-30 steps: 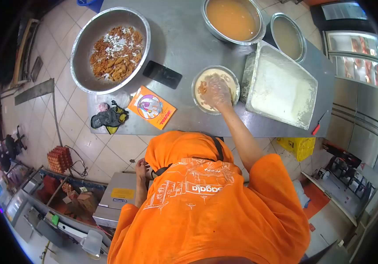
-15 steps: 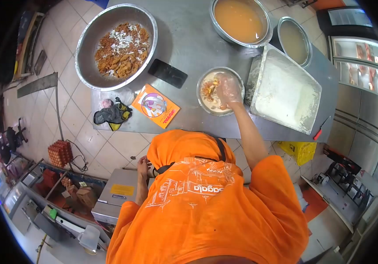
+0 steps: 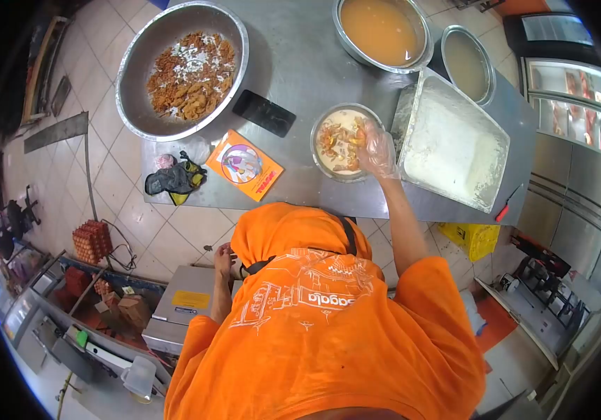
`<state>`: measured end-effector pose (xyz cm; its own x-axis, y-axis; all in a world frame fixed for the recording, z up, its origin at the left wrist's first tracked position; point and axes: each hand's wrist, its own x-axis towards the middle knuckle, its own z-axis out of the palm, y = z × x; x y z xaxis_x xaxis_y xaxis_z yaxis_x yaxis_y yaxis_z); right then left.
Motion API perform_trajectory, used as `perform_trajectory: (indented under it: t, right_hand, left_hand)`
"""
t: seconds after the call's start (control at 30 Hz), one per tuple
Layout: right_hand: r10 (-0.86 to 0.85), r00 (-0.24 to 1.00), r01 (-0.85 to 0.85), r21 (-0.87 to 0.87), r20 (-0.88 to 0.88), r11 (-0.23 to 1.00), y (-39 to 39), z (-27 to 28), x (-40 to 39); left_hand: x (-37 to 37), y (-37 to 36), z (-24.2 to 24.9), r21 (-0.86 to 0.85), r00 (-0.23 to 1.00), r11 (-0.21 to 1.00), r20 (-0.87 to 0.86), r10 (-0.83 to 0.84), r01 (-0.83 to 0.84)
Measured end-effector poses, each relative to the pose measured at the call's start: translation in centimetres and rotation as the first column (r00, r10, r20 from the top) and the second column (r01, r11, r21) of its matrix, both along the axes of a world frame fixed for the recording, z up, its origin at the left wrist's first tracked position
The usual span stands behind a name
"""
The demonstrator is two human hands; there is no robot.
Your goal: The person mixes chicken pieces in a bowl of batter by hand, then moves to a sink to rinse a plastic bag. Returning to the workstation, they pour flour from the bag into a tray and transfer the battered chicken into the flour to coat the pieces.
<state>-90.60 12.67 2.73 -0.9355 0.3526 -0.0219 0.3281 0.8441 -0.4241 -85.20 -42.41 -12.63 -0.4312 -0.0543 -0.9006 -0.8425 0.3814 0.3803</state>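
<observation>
My right hand point(image 3: 379, 149), in a clear plastic glove, is at the right side of a small metal bowl point(image 3: 316, 158). Its fingers curl over the rim, with brown crispy pieces against the fingertips; what they grip is partly hidden. Inside the bowl, more brown crispy pieces point(image 3: 339, 140) sit in a creamy, pale liquid. My left hand point(image 3: 224, 260) hangs bare beside my left hip, below table height. Its fingers are loosely bent and apart, holding nothing.
A large metal basin point(image 3: 132, 112) holds brown crumbs with white powder. Also on the metal table are a black phone point(image 3: 264, 113), an orange booklet point(image 3: 246, 166), a dark pouch point(image 3: 174, 178), a floury metal tub point(image 3: 454, 136), a basin of orange liquid point(image 3: 382, 31) and a red-handled tool point(image 3: 502, 213).
My right hand has shifted from over the middle of the small bowl to its right rim, uncovering more of the brown pieces. My left hand stays at my side.
</observation>
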Motion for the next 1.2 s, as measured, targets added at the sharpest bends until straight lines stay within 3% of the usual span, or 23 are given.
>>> perform_trajectory:
  t: [0.13,0.2,0.23,0.5,0.63,0.7,0.83,0.9,0.93,1.0,1.03,1.1,1.13,1.2]
  right_hand:
    - [-0.02,1.0,0.021,0.04,-0.017,0.999,-0.8,1.0,1.0]
    - [-0.024,0.973,0.011,-0.055,-0.229,0.998,-0.5,-0.6,1.7]
    - [-0.025,0.973,0.012,-0.055,-0.228,0.998,-0.7,-0.6,1.7]
    - [-0.272,0.962,0.264,-0.161,-0.031,0.951,-1.8,0.4,1.0]
    - [-0.134,0.977,0.124,-0.07,-0.164,0.99,-2.8,3.3,0.0]
    - [-0.104,0.993,0.109,-0.123,0.047,0.986,-2.9,3.7,0.1]
    - [-0.094,0.987,0.12,-0.215,0.128,0.969,-2.9,5.0,0.0]
    - [-0.206,0.96,0.255,-0.293,0.189,0.921,-3.0,5.9,-0.2]
    - [-0.205,0.96,0.255,-0.293,0.191,0.922,-2.9,5.7,-0.1]
    - [-0.348,0.938,0.317,-0.426,0.005,0.848,-2.4,4.5,0.7]
    - [-0.349,0.937,0.318,-0.424,0.005,0.848,-1.9,2.9,1.1]
    - [-0.439,0.898,0.436,-0.241,0.045,0.867,-0.8,-0.6,1.7]
    - [-0.442,0.896,0.439,-0.241,0.045,0.866,-1.1,0.0,1.2]
    - [-0.448,0.858,0.458,0.02,0.252,0.889,-1.8,1.8,-0.6]
  left_hand:
    - [0.2,0.0,-0.2,-0.007,1.0,1.0,-0.005,0.014,-0.014]
    - [0.1,0.2,0.0,-0.019,1.0,1.0,0.001,0.006,-0.006]
    - [0.1,0.2,0.0,-0.03,1.0,1.0,0.006,-0.001,0.001]
    - [-0.4,0.3,0.6,-0.019,1.0,1.0,-0.011,-0.004,0.004]
    - [-0.4,-0.3,-0.3,-0.012,1.0,1.0,-0.004,-0.024,0.024]
    - [-0.4,-0.6,-0.4,-0.001,1.0,1.0,-0.01,-0.028,0.028]
    - [-0.4,-0.5,-0.4,0.001,0.999,0.999,-0.024,-0.032,0.032]
    - [-0.3,-0.5,-0.4,-0.004,0.999,1.0,-0.016,-0.028,0.028]
    - [-0.5,-0.2,0.0,-0.007,1.0,1.0,-0.009,-0.026,0.025]
    - [-0.7,0.4,0.9,-0.015,0.999,0.999,-0.007,-0.031,0.031]
    - [-0.8,0.8,1.3,-0.023,0.999,0.999,-0.008,-0.036,0.036]
    - [-0.7,1.0,1.2,-0.039,0.999,0.998,0.001,-0.043,0.043]
    - [-0.8,1.0,1.2,-0.056,0.999,0.997,0.008,-0.048,0.048]
    - [-1.0,1.4,1.5,-0.068,0.998,0.996,0.027,-0.053,0.054]
